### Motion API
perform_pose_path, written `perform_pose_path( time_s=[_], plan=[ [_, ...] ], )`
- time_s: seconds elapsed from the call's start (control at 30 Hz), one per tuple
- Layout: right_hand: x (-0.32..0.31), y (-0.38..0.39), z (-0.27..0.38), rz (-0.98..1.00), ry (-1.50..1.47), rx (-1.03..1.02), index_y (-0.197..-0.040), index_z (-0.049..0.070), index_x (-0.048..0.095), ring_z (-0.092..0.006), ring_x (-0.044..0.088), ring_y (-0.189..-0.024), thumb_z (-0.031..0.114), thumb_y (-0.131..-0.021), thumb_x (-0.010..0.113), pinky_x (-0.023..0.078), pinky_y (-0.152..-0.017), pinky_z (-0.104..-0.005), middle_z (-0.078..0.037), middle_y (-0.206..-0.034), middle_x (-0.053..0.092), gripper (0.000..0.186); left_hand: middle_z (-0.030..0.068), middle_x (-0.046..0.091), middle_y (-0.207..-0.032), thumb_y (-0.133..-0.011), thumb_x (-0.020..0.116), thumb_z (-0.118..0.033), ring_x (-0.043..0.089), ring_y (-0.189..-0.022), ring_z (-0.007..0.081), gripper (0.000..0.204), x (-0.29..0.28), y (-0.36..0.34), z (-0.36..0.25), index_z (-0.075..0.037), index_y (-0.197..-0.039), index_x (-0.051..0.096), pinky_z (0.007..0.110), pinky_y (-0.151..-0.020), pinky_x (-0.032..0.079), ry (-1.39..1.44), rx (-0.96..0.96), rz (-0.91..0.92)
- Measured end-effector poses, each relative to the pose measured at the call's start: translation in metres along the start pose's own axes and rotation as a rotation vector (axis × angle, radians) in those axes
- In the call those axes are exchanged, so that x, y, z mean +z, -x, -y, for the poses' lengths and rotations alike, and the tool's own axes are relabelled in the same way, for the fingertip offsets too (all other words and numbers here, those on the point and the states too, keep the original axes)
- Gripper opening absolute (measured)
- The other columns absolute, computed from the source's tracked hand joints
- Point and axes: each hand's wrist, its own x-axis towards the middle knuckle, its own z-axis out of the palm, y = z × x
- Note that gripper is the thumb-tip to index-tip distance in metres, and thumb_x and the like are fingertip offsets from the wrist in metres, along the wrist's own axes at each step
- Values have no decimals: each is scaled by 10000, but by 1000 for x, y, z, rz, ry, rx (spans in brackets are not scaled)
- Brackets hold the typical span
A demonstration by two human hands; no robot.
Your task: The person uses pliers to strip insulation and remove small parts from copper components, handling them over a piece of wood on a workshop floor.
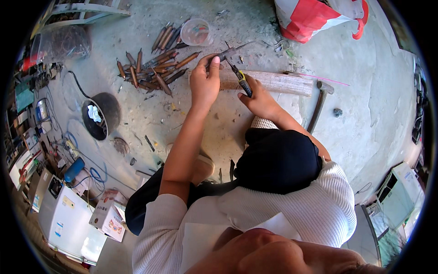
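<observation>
My left hand (206, 82) is closed around a dark, spindle-shaped copper filter drier (225, 54), its thumb on top. A thin grey tube (248, 44) runs from the drier's far end to the right. In my right hand (262, 99) is a pair of pliers (240, 77) with black and yellow handles. The pliers' jaws are right by the drier; I cannot tell whether they grip it. Beneath both hands lies a long wooden block (273, 82). Left of my left hand, a loose pile of similar brown driers (157, 73) covers the floor.
A hammer (319, 102) lies right of the block. Beyond the pile stands a clear plastic tub (196, 32); a black bucket (101, 116) is at the left. A red and white bag (315, 20) sits at the far right. Small scraps dot the concrete floor (365, 91).
</observation>
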Motion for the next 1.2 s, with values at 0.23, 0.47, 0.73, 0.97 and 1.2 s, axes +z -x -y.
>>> perform_pose_path(
  time_s=[0.23, 0.47, 0.73, 0.97, 1.2],
  plan=[
    [-14, -3, 9, 317, -236, 218, -1285, 9, 476, -328, 615, -832, 214, -816, 644, 464, -753, -406, -200, -859, 612, 539, -2, 611, -783, -973, 543, -326, 503, -720, 85, 327, 0, -1, 2, -12, -979, 637, 249, -691, 414, 245, -123, -28],
    [-19, -1, 11, 374, -537, 372, -1165, -3, 563, -170, 543, -823, 235, -843, 633, 448, -757, -329, -77, -859, 596, 407, -24, 573, -780, -968, 547, -359, 421, -711, 68, 324, -3, -1, -6, -47, -919, 623, 227, -689, 370, 456, -327, 14],
    [-31, 0, 19, 420, -437, 315, -1135, -6, 578, -162, 535, -855, 252, -854, 623, 437, -795, -317, -82, -882, 597, 384, -20, 589, -795, -964, 563, -315, 484, -740, 62, 286, 1, 3, -7, -40, -1005, 632, 216, -687, 388, 166, -87, 7],
    [-30, 1, 18, 385, -454, 299, -1138, -15, 571, -179, 562, -886, 263, -858, 621, 443, -815, -326, -95, -916, 620, 397, 85, 636, -748, -943, 579, -274, 584, -643, 194, 283, 4, 3, -5, -18, -1049, 633, 319, -626, 457, -76, 110, -63],
    [-27, 3, 12, 351, -484, 277, -1109, -16, 577, -172, 573, -886, 247, -854, 632, 448, -812, -317, -95, -925, 633, 371, 123, 657, -842, -936, 564, -303, 606, -786, 302, 288, 2, 3, -4, -51, -1050, 643, 406, -782, 433, -306, 219, -76]
  ],
)
